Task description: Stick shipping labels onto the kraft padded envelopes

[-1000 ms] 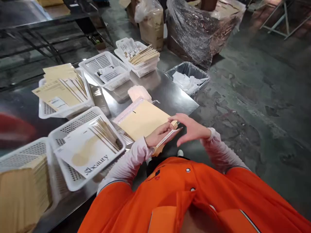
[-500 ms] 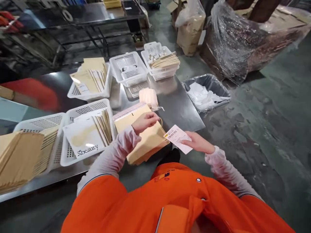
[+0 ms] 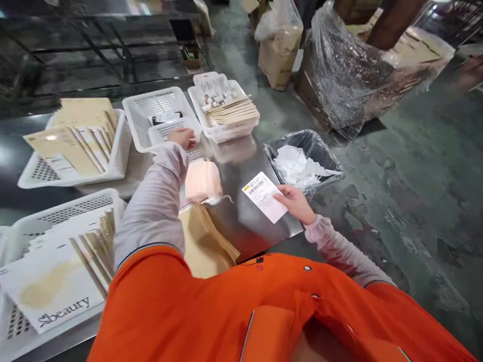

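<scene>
My right hand [image 3: 296, 202] pinches a white printed label sheet [image 3: 264, 197] with a barcode and a yellow mark, held over the table's right edge. My left hand [image 3: 183, 137] is stretched forward over the near side of a white basket [image 3: 138, 118]. Its loosely bent fingers are by the rim of a small white basket [image 3: 156, 137] inside; whether they touch it I cannot tell. A pale pink drawstring pouch [image 3: 204, 180] lies just below this hand. Nearer my body are tan padded envelopes [image 3: 206, 241], partly hidden by my sleeve and orange top.
More white baskets hold tan envelopes [image 3: 75, 151], white "beauty" mailers [image 3: 56, 286] and packaged items with envelopes [image 3: 234, 110]. A lined bin [image 3: 304, 163] with white paper stands right of the metal table [image 3: 245, 216]. Plastic-wrapped cartons [image 3: 347, 75] stand beyond.
My left hand has moved from above the tan envelopes forward to the small basket. My right hand still holds the label sheet. The view has shifted, and a blurred orange sleeve at left is gone.
</scene>
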Demonstrator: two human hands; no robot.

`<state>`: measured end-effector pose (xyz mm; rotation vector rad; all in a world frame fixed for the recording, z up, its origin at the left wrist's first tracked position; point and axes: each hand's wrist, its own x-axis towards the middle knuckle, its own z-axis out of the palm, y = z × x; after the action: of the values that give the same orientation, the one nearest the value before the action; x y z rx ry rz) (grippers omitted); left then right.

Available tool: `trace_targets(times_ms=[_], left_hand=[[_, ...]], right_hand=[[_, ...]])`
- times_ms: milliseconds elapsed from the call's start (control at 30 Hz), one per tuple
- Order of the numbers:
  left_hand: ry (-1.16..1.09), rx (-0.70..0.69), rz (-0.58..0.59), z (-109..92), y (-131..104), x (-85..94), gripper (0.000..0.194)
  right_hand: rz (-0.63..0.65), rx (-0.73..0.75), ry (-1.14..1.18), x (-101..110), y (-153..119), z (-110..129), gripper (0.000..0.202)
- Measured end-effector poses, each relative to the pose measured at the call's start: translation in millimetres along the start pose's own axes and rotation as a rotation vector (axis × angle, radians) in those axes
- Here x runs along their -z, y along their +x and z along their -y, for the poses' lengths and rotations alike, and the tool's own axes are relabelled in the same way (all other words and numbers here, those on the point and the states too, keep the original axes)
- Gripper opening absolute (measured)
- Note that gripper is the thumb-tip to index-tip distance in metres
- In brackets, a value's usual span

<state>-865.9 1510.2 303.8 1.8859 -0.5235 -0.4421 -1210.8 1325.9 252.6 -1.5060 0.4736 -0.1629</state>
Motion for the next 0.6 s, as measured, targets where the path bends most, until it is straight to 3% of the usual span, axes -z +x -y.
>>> trace_targets(times_ms=[100, 167, 200, 267, 367, 467, 600], left_hand=[[-0.151, 0.271, 0.246, -4, -37, -56.2, 0.047], [-0.284, 0.320, 0.416, 0, -83, -86.7, 0.055], [-0.336, 0.305, 0.434, 2, -106, -97.2, 0.058], [-0.387, 0.266, 0.358, 8, -151, -108.5, 0.062], [-0.372, 0.272, 0.158, 17, -212, -111.6, 0.061], [-0.402, 0.294, 0.024, 24, -273, -118.8, 0.059], [-0.460, 0.305, -0.134, 30, -356, -142.4, 0.068]], right_hand=[[-0.057, -0.032, 0.025, 1, 15, 0, 0.059], [-0.042, -0.061, 0.034, -2, 18, -2, 0.060], [-0.017, -0.072, 0.031, -4, 18, -4, 0.060], [0.059, -0.086, 0.004, -7, 12, -6, 0.058], [0.180, -0.078, -0.066, -11, -11, -11, 0.051], [0.247, -0.040, -0.119, -11, -44, -25, 0.048], [0.336, -0.072, -0.132, -12, -98, -54, 0.051]])
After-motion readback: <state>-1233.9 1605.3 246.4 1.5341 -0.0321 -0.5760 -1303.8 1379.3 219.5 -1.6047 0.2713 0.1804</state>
